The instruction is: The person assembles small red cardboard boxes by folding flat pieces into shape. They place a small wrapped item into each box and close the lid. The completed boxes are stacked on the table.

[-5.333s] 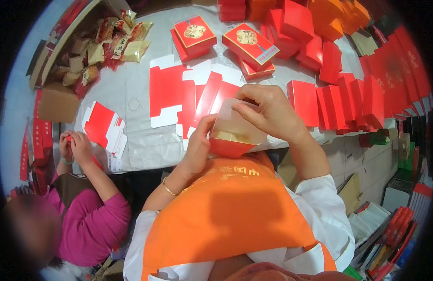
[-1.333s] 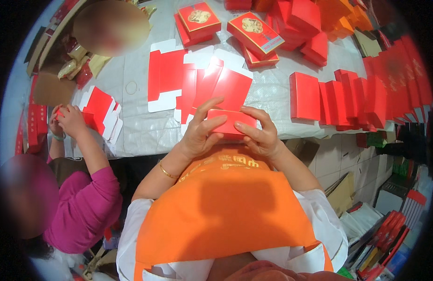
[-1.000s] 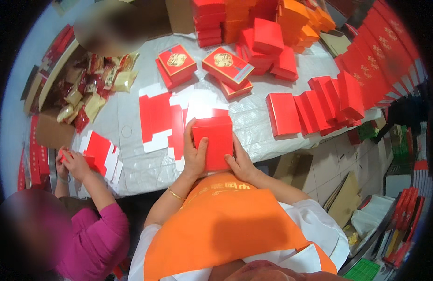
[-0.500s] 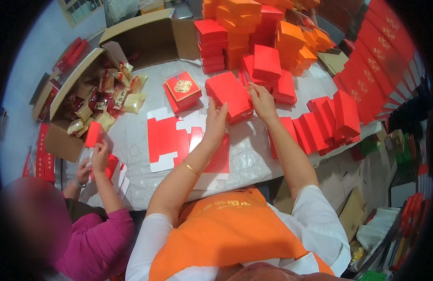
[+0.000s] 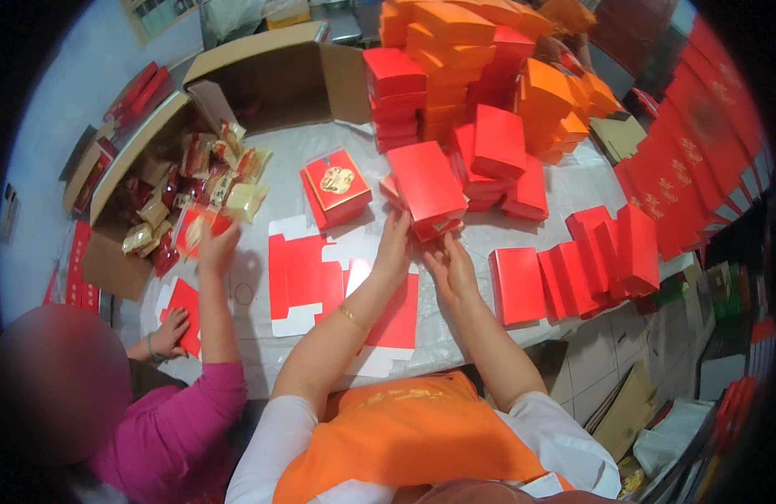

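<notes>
Near the middle of the table, a closed red box [image 5: 428, 189] is between my hands, its near end toward me. My left hand [image 5: 394, 250] grips its near left side, the fingertips partly hidden by the box. Turned palm up, my right hand [image 5: 453, 270] holds the near end from below, thumb at the edge. Under my left forearm lie flat, unfolded red and white box blanks [image 5: 304, 269]. Just left of the held box stands a red box with a gold-patterned lid [image 5: 335, 180].
Stacked red boxes [image 5: 499, 143] and orange boxes [image 5: 451, 50] rise behind; a row of red boxes [image 5: 516, 286] stands at right. An open carton [image 5: 136, 269] holds wrapped packets [image 5: 207, 172]. At left, a co-worker's hand [image 5: 216, 248] holds a red packet, the other resting on a red blank.
The held box has turned so its near end faces me. My right hand has moved from its right side down to that end. The co-worker's hand has moved up toward the carton.
</notes>
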Tool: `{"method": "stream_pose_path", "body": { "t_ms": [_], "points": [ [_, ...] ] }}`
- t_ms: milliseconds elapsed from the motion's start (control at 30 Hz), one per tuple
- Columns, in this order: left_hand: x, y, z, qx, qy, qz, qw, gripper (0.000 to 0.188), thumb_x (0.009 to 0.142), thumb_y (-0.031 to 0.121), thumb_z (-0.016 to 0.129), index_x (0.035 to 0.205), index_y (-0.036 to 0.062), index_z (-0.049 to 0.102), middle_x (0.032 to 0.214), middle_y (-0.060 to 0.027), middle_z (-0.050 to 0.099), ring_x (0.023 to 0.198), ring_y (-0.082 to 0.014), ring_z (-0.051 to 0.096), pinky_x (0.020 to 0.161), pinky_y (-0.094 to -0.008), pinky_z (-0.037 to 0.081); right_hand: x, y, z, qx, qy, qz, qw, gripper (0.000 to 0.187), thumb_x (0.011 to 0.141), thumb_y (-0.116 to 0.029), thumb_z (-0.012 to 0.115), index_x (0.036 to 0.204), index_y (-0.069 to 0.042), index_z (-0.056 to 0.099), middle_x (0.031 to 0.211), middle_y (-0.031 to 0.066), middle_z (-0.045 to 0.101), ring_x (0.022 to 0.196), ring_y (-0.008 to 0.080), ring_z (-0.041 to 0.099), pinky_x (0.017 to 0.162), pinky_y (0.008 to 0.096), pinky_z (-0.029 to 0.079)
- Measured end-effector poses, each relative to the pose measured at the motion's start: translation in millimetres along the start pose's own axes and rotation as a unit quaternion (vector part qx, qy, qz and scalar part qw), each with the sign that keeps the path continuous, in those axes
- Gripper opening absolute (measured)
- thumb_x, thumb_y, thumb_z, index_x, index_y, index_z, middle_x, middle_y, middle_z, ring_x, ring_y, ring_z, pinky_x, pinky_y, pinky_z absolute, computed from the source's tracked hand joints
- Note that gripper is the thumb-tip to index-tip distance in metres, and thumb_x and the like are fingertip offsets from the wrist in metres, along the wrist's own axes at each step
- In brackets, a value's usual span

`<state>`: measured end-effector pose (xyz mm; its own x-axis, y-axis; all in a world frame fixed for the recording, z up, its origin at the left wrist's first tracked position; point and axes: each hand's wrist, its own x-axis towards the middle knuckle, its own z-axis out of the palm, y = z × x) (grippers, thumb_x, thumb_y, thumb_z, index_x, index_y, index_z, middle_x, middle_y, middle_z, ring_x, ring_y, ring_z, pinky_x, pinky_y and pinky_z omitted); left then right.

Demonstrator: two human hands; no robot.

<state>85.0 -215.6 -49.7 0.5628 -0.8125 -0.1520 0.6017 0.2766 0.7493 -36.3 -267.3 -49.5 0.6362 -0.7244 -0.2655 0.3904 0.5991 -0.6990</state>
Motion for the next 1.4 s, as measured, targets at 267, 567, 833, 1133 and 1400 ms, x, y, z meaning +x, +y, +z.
{"method": "stream_pose_path", "body": {
  "t_ms": [267,567,833,1133,1400],
  "points": [
    [31,18,22,0.14,0.021,0.142,0.98,0.041,0.104,0.027,0.052,0.138,0.0035,0.048,0.134,-0.0081,0.056,0.124,-0.0173,0.051,0.103,-0.0316,0.042,95,34,19,0.032,-0.051,-0.069,0.996,0.026,0.102,-0.011,0.05,0.127,-0.004,0.048,0.119,0.0107,0.059,0.11,0.0229,0.06,0.095,0.035,0.05],
    [-143,39,-52,0.503,0.108,0.144,0.845,0.051,0.092,0.009,0.063,0.141,0.001,0.048,0.138,-0.0148,0.051,0.131,-0.0294,0.048,0.108,-0.0401,0.04,18,53,11,-0.611,-0.171,-0.207,0.744,0.031,0.088,-0.012,0.068,0.117,-0.001,0.067,0.117,0.0129,0.065,0.104,0.0296,0.063,0.09,0.0359,0.051],
    [-168,82,-150,0.749,0.347,0.088,0.558,0.069,0.084,0.024,0.073,0.14,-0.0051,0.044,0.143,-0.0263,0.044,0.134,-0.0436,0.039,0.109,-0.0543,0.032,-15,76,63,-0.726,-0.225,-0.341,0.553,0.039,0.079,-0.014,0.072,0.117,-0.004,0.066,0.111,0.0136,0.059,0.104,0.0315,0.056,0.09,0.043,0.045],
    [-199,40,-92,0.734,0.202,0.154,0.63,0.071,0.08,0.021,0.08,0.137,-0.0054,0.047,0.129,-0.0223,0.047,0.121,-0.0399,0.044,0.103,-0.0481,0.038,-25,69,61,-0.746,-0.208,-0.361,0.519,0.047,0.073,-0.019,0.077,0.114,-0.001,0.064,0.108,0.0143,0.058,0.101,0.0333,0.055,0.087,0.0452,0.044],
    [-197,41,-101,0.723,0.194,0.178,0.638,0.065,0.081,0.019,0.08,0.134,-0.0067,0.051,0.123,-0.0221,0.05,0.112,-0.0366,0.051,0.097,-0.0461,0.045,-4,53,108,-0.804,-0.312,-0.014,0.506,0.055,0.082,-0.047,0.071,0.109,0.0,0.061,0.116,0.0202,0.067,0.108,0.0334,0.065,0.09,0.0453,0.05]
  ]
}}
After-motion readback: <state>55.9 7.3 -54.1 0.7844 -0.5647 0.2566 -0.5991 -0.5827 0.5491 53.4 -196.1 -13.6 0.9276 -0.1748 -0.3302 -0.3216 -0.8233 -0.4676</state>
